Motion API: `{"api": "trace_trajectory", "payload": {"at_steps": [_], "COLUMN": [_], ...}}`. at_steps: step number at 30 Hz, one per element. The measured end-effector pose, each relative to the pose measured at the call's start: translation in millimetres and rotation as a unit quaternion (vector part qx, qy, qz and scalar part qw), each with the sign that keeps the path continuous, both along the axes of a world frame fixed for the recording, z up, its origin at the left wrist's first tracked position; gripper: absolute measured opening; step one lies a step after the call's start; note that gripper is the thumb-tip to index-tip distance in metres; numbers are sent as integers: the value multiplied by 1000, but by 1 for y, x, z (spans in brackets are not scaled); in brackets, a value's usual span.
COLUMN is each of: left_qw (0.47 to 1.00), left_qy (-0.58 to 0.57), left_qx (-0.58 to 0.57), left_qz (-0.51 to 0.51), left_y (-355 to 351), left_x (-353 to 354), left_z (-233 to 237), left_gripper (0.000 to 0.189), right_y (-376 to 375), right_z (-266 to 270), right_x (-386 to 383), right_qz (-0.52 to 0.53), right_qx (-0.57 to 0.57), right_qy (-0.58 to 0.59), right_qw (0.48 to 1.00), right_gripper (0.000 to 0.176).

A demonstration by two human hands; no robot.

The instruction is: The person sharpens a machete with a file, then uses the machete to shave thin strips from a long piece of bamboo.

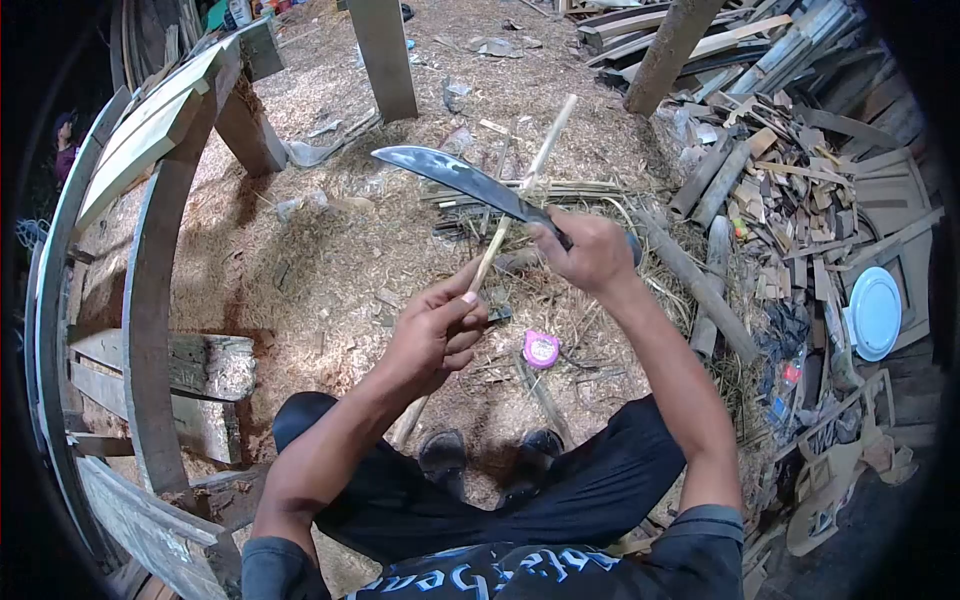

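A thin pale wooden stick (547, 146) slants up and to the right, its lower part gripped in my left hand (437, 328). My right hand (592, 254) is closed on the dark handle of a large curved knife (440, 169), whose blade points to the upper left. The blade crosses the stick above my left hand, where pale shavings show. Below the knife, a pink tape measure (541, 349) lies on the shavings-covered ground, between my hands and my shoes.
Curved wooden frame pieces (150, 330) stand at the left. Two posts (383, 60) rise at the top. Wood scraps (790, 190) and a light blue round lid (875, 313) lie at the right. Thin strips (580, 190) lie behind the knife. A person (65, 150) is at the far left.
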State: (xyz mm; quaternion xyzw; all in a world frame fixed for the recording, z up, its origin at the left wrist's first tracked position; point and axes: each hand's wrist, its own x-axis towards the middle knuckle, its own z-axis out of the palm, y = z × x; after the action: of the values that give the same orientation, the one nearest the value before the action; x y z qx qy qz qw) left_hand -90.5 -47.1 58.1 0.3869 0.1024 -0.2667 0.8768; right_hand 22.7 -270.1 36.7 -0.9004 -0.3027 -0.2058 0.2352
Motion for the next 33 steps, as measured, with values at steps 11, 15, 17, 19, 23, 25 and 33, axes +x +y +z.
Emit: {"api": "trace_trajectory", "payload": {"at_steps": [11, 15, 17, 19, 23, 25, 33], "left_qw": [998, 995, 995, 997, 997, 998, 999], "left_qy": [29, 93, 92, 8, 76, 47, 15], "left_qx": [-52, -39, -25, -69, -20, -45, -44], "left_qz": [6, 16, 8, -33, 16, 1, -22], "left_y": [3, 5, 7, 7, 5, 7, 7], "left_x": [6, 6, 4, 4, 7, 6, 3], "left_z": [8, 3, 4, 5, 3, 3, 5], "left_gripper": [12, 46, 48, 32, 33, 28, 45], "right_y": [9, 24, 10, -1, 20, 14, 8], "right_z": [5, 3, 1, 7, 2, 5, 7], "right_x": [-19, -45, -23, -10, -42, -29, -23], "right_qz": [7, 123, 106, 20, 103, 90, 75], "right_qx": [-41, -14, -18, 19, -8, 0, -7], "right_qy": [44, -47, -50, 55, -42, -60, -10], "right_qw": [998, 991, 993, 998, 994, 994, 997], "right_gripper": [40, 40, 40, 41, 43, 43, 35]}}
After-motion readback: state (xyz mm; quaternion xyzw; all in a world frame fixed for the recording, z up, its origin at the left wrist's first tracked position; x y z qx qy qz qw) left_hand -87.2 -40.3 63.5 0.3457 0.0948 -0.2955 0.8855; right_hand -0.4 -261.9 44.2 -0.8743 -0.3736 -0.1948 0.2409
